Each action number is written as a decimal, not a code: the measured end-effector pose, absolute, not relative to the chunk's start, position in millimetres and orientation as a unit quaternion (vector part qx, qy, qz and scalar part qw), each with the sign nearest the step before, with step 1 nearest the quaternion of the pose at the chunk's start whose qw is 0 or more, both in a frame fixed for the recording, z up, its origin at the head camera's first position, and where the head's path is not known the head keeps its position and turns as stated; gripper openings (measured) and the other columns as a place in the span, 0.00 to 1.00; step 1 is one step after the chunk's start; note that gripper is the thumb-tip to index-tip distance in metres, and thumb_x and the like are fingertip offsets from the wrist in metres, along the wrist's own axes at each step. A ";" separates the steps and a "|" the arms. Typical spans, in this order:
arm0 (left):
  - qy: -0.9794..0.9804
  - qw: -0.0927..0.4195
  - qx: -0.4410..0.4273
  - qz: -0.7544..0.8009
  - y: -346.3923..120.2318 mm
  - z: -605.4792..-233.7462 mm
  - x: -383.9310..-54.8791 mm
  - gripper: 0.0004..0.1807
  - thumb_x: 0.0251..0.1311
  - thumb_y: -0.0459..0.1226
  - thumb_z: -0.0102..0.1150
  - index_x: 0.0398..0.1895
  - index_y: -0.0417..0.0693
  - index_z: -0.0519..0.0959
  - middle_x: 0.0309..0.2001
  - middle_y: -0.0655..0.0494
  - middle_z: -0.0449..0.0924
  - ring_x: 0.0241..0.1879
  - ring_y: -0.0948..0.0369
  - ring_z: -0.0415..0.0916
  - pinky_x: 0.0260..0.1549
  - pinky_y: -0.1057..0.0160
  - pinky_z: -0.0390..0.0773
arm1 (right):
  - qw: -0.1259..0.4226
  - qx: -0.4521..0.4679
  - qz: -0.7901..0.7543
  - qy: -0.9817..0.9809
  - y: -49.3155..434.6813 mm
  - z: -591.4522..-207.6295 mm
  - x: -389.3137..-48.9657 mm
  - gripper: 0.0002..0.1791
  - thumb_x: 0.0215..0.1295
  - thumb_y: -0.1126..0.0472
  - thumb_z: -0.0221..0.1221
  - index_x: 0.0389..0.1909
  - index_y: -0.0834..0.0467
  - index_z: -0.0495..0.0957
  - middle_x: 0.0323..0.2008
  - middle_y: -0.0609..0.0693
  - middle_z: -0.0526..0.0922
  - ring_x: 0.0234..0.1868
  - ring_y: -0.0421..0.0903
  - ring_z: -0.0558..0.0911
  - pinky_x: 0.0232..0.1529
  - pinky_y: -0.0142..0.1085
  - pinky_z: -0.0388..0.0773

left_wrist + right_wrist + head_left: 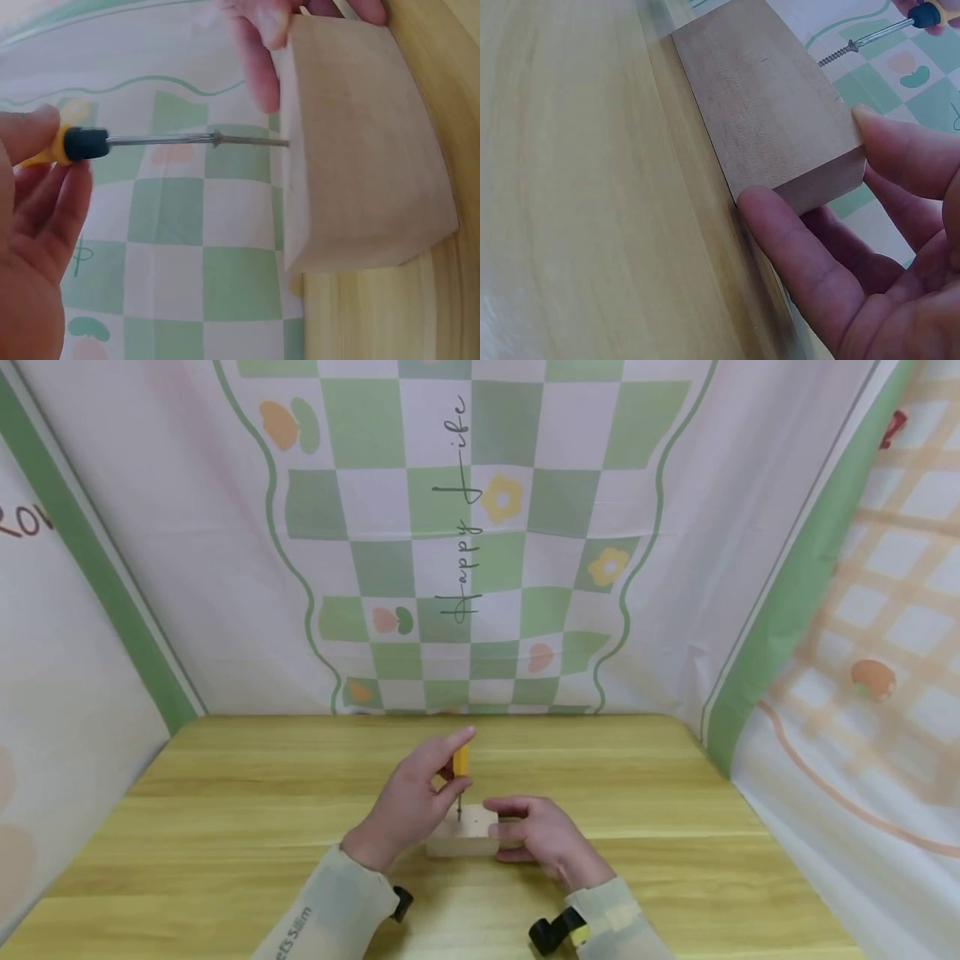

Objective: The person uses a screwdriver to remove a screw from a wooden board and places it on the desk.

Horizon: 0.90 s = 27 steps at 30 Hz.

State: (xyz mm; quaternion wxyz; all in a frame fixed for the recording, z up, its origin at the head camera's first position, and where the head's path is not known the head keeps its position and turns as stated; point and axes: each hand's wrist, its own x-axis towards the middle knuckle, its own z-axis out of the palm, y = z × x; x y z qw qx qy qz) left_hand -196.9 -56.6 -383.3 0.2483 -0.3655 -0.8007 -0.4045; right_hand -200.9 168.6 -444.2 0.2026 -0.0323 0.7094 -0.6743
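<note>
A pale wooden block (461,847) lies on the table, and a screw (838,56) stands upright in its top face with much of its thread showing. My left hand (408,797) holds a screwdriver (461,761) by its yellow handle; the black collar (85,143) shows in the left wrist view. The metal shaft (161,139) points down, its tip meeting the screw head. At the block's right end, my right hand (546,837) grips it between thumb and fingers. A small dark dot marks the block's top beside the screw.
The wood-grain table (247,802) reaches back to a hanging cloth (510,427) with green and white checks. More printed cloth (885,610) hangs along the right side, and a white cloth (67,652) along the left.
</note>
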 end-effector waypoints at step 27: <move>-0.809 0.217 -0.368 -0.404 -58.3 -374.3 -195.6 0.37 0.57 0.25 0.70 0.70 0.49 0.69 0.44 0.55 0.76 0.39 0.62 0.76 0.39 0.64 0.82 | 0.201 -0.030 -0.672 0.712 168.0 -442.7 -199.7 0.25 0.62 0.67 0.67 0.61 0.64 0.77 0.61 0.60 0.74 0.48 0.54 0.82 0.45 0.50 0.83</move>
